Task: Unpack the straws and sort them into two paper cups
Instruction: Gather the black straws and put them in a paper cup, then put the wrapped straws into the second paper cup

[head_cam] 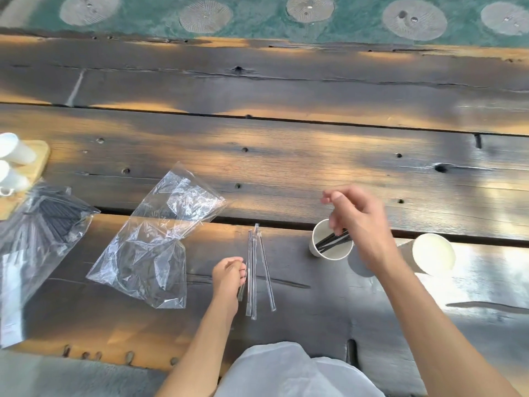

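Head view: the right hand (355, 216) hangs over the near cup (332, 244), fingers pinched on the tops of black straws (333, 242) that stand slanted inside it. A second cup (432, 253) stands just to its right, apart from it; whether it holds anything cannot be told. The left hand (229, 275) rests on the table (286, 156), fingers curled on the end of a thin wrapper (242, 290). Just beside it lie three clear sleeves (259, 270), side by side, their far ends nearly touching; whether they still hold straws is unclear.

Left of the hands lies a crumpled clear bag (154, 239), flat and open toward the far side. Farther left, at the frame edge, a second bag (43, 224) holds a bundle of black straws. Behind it a wooden board (40, 159) carries two white cups (14, 164) lying on their sides. Nothing lies between the hands and the two upright cups.

The table is dark, worn planks with knots, cracks and gaps, patched with warm light. Beyond its far edge is a green floor (257, 27) with round pale stones. A white garment (289, 371) fills the bottom edge
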Tool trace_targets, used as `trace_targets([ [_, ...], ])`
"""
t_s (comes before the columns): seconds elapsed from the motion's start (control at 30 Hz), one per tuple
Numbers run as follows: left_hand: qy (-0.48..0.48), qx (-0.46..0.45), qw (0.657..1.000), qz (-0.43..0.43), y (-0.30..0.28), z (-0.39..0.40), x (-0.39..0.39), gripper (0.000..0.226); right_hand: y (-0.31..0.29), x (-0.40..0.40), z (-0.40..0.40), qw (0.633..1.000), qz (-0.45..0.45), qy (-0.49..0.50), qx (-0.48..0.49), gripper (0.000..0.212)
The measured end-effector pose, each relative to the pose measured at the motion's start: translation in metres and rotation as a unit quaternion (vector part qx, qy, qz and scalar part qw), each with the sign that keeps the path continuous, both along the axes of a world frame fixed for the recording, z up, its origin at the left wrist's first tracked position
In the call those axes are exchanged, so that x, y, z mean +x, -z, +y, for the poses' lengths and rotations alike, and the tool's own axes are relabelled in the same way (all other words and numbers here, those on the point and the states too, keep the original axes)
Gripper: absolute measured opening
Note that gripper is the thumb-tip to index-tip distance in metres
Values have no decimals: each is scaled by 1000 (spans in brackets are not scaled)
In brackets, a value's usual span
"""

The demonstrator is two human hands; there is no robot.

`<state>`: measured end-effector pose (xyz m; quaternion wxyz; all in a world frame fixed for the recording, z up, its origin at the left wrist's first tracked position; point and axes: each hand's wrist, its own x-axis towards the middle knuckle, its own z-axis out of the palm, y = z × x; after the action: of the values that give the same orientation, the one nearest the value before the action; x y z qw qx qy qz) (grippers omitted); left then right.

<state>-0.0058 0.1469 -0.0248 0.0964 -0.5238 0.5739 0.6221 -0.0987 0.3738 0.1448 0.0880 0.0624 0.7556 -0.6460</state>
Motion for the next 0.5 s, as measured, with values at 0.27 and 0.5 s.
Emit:
trace_targets([
  [0.27,98,-40,994,-9,5,-8,-4,24,145,20,-93,932,-289,-144,165,21],
  [0.5,139,-53,988,-39,19,3,-6,31,202,24,-109,914,-344,-132,172,9],
])
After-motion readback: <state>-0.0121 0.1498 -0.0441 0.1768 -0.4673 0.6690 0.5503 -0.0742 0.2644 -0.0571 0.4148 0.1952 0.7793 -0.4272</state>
